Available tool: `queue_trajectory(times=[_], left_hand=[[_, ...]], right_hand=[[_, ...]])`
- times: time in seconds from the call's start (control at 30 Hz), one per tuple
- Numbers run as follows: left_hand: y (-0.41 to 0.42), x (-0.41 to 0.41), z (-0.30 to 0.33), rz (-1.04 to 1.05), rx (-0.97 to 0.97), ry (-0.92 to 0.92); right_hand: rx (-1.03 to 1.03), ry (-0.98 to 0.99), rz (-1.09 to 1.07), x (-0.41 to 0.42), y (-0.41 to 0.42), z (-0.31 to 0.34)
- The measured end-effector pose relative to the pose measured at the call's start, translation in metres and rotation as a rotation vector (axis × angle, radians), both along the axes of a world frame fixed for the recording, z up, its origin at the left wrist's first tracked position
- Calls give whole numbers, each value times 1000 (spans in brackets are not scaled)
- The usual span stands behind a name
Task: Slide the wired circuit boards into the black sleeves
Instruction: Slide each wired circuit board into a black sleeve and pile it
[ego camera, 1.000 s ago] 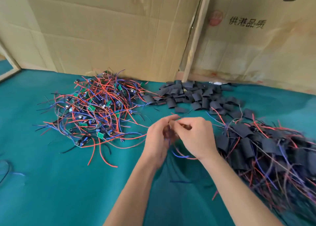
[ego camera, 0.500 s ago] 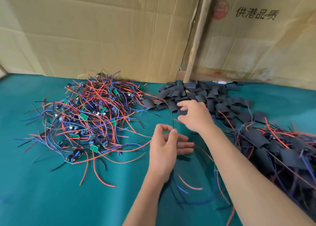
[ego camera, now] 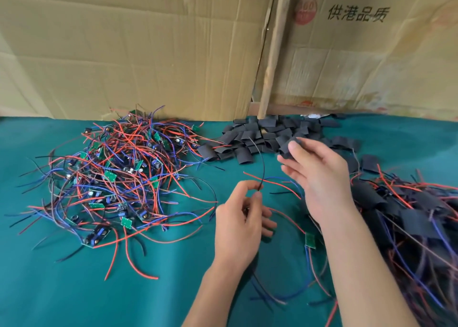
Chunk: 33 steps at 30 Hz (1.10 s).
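Observation:
My left hand [ego camera: 244, 217] pinches the wires of one circuit board between thumb and forefinger; a black wire [ego camera: 260, 163] arcs up from the pinch and red and blue leads trail right. My right hand [ego camera: 319, 178] holds a black sleeve [ego camera: 288, 148] at its fingertips, just in front of the heap of empty black sleeves [ego camera: 262, 138]. A tangled heap of wired circuit boards [ego camera: 119, 173] lies to the left. A loose green board [ego camera: 310, 240] lies between my forearms. Sleeved boards [ego camera: 406, 207] are piled at the right.
Everything lies on a teal cloth [ego camera: 74, 289]. Cardboard sheets [ego camera: 148, 49] and a wooden strip [ego camera: 275, 54] stand along the back edge. Loose red, blue and black wires [ego camera: 285, 294] trail over the cloth under my arms.
My right hand left the left hand, reached to the sleeve heap and came back a little with a black sleeve. The left hand kept its pinch on the wires.

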<state>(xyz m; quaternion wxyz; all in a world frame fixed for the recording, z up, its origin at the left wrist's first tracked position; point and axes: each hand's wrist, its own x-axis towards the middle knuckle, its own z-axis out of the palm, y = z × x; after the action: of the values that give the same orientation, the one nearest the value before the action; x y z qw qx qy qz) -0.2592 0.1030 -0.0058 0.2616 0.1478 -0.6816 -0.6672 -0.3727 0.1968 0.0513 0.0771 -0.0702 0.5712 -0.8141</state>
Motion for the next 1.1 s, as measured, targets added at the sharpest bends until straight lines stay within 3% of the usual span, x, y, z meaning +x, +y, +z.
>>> queue_trajectory(times=[0.27,0.53,0.7,0.97,1.1], left_hand=[[4,-1,-10,-28,-182,-37],[3,-3,-22,-15,-471,-50],[4,-2,-20,2,-439,-61],[0,0,-5,60,-163,-28],[-5,3,-3,9,-23,6]], right_hand=[[-180,-122,-122,-12,9,-6],[-186,-36,-99,-16,16,4],[-13,71,-9,-15,17,2],[345,99,393,-1,5,-7],[385,75,450,6,-7,-13]])
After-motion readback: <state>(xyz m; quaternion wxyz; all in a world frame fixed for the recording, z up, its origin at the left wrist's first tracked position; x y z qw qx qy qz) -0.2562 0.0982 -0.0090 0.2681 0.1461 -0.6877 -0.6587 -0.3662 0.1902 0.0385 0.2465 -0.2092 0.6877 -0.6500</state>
